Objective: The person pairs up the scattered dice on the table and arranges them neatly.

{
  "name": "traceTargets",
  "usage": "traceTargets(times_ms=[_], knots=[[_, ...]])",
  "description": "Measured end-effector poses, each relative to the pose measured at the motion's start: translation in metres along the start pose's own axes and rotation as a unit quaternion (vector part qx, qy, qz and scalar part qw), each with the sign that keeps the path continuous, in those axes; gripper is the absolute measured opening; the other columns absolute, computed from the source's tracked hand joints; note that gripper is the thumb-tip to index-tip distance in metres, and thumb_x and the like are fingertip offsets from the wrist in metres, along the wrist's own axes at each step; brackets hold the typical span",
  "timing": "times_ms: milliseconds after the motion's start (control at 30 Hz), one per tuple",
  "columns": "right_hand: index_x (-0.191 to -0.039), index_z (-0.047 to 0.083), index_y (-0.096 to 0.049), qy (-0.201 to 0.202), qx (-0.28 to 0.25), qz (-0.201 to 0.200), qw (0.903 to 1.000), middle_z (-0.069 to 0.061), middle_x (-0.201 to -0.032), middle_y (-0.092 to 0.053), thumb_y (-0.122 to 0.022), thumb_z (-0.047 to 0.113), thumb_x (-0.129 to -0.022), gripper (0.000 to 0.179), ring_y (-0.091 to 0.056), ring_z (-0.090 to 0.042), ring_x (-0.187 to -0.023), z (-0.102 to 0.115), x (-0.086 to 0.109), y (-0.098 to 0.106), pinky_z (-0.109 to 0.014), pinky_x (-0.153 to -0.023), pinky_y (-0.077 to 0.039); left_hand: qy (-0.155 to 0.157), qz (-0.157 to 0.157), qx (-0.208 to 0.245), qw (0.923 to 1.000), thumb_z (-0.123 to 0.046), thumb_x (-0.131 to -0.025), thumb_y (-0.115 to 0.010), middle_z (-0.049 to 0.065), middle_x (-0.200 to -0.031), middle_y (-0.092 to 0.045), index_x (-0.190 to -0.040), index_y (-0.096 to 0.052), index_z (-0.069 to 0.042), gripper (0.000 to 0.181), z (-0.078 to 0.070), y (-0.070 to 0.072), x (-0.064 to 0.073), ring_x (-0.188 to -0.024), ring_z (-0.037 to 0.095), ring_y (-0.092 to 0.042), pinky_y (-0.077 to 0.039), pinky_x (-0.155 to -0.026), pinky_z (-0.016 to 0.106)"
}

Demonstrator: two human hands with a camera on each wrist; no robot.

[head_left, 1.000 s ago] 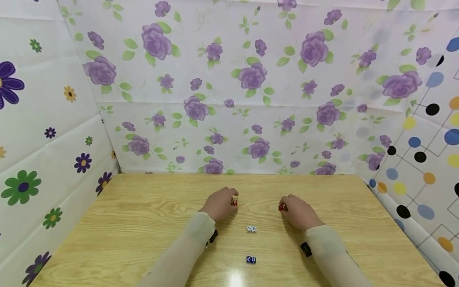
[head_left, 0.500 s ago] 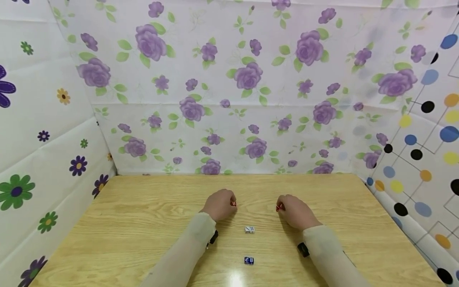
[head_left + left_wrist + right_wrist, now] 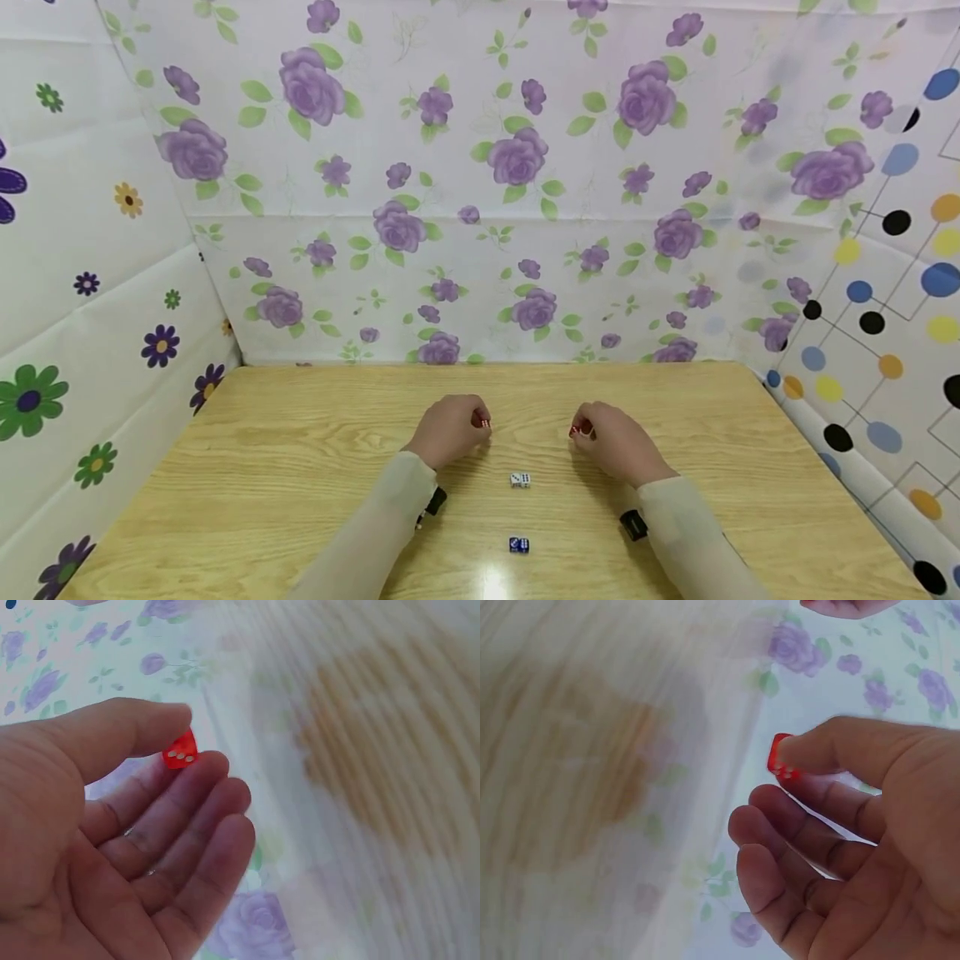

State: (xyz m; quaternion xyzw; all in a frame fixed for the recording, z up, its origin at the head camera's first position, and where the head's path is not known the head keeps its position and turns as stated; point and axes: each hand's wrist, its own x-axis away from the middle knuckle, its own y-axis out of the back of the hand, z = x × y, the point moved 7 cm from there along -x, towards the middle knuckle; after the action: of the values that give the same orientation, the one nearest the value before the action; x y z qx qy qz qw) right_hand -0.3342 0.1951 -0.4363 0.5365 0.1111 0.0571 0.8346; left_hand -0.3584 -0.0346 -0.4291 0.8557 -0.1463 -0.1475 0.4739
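My left hand (image 3: 447,429) pinches a red die (image 3: 180,752) between thumb and fingers, with white dots showing on its face. Opposite it, my right hand (image 3: 617,442) grips another red die (image 3: 781,756) by thumb and forefinger. The other fingers of both hands are loosely bent. A gap of bare wood separates the two hands in the head view. Between and nearer than the hands, a pair of white dice (image 3: 520,480) sits side by side on the table. Closer to me lies a pair of blue dice (image 3: 519,545), also side by side.
The wooden table (image 3: 300,467) has its far edge against a white cloth with purple roses (image 3: 517,158). Patterned cloths hang at the left (image 3: 90,333) and right (image 3: 885,350). A black wrist device (image 3: 633,525) shows under the right sleeve.
The left thumb and fingers have closed on their red die. The right hand, with its die, has shifted slightly left. The view has turned a little; the white and blue dice stay put.
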Motion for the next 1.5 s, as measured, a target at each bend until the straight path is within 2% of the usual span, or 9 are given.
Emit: traceTargets(times_ms=[233, 433, 633, 767, 1000, 1500], knots=[[-0.086, 0.019, -0.058, -0.001, -0.009, -0.02, 0.9998, 0.006, -0.08, -0.054, -0.067, 0.022, -0.084, 0.009, -0.048, -0.013, -0.07, 0.009, 0.005, 0.009, -0.031, -0.066, -0.042, -0.022, -0.015, 0.013, 0.9996, -0.025, -0.089, -0.066, -0.011, -0.083, -0.063, -0.096, -0.068, -0.02, 0.009, -0.003, 0.007, 0.008, -0.073, 0.004, -0.057, -0.048, -0.067, 0.026], [-0.087, 0.021, -0.056, 0.026, -0.007, -0.04, 0.9988, 0.008, -0.08, -0.052, -0.063, 0.023, -0.083, 0.007, -0.047, -0.011, -0.07, 0.02, 0.007, 0.015, -0.029, -0.065, -0.042, -0.046, -0.039, 0.011, 0.9981, -0.022, -0.087, -0.062, -0.012, -0.086, -0.061, -0.099, -0.07, -0.016, 0.016, -0.01, 0.014, 0.011, -0.076, 0.005, -0.056, -0.048, -0.069, 0.025], [-0.086, 0.021, -0.055, 0.041, -0.008, -0.05, 0.9979, 0.008, -0.078, -0.052, -0.061, 0.022, -0.083, 0.007, -0.047, -0.011, -0.067, 0.026, 0.007, 0.018, -0.029, -0.062, -0.041, -0.066, -0.042, -0.004, 0.9969, -0.024, -0.087, -0.062, -0.01, -0.085, -0.059, -0.101, -0.072, -0.016, 0.018, -0.012, 0.017, 0.012, -0.074, 0.006, -0.053, -0.047, -0.067, 0.024], [-0.086, 0.021, -0.056, 0.045, -0.004, -0.049, 0.9978, 0.008, -0.079, -0.053, -0.064, 0.021, -0.084, 0.008, -0.048, -0.01, -0.069, 0.027, 0.006, 0.016, -0.029, -0.064, -0.042, -0.065, -0.038, -0.007, 0.9971, -0.025, -0.089, -0.066, -0.011, -0.084, -0.06, -0.102, -0.071, -0.016, 0.016, -0.009, 0.017, 0.012, -0.073, 0.004, -0.054, -0.048, -0.066, 0.023], [-0.085, 0.021, -0.058, 0.048, -0.007, -0.035, 0.9982, 0.01, -0.079, -0.054, -0.07, 0.017, -0.083, 0.012, -0.05, -0.01, -0.072, 0.026, 0.005, 0.01, -0.03, -0.067, -0.044, -0.047, -0.033, 0.005, 0.9983, -0.022, -0.087, -0.069, -0.013, -0.08, -0.061, -0.094, -0.068, -0.02, 0.008, -0.005, 0.016, 0.013, -0.07, 0.003, -0.055, -0.048, -0.065, 0.023], [-0.085, 0.022, -0.054, 0.056, -0.006, -0.036, 0.9978, 0.01, -0.075, -0.052, -0.065, 0.016, -0.082, 0.013, -0.047, -0.01, -0.067, 0.028, 0.004, 0.01, -0.028, -0.062, -0.041, -0.045, -0.039, -0.004, 0.9982, -0.023, -0.088, -0.066, -0.013, -0.084, -0.061, -0.096, -0.068, -0.019, 0.01, -0.001, 0.017, 0.015, -0.076, 0.005, -0.056, -0.048, -0.068, 0.026]])
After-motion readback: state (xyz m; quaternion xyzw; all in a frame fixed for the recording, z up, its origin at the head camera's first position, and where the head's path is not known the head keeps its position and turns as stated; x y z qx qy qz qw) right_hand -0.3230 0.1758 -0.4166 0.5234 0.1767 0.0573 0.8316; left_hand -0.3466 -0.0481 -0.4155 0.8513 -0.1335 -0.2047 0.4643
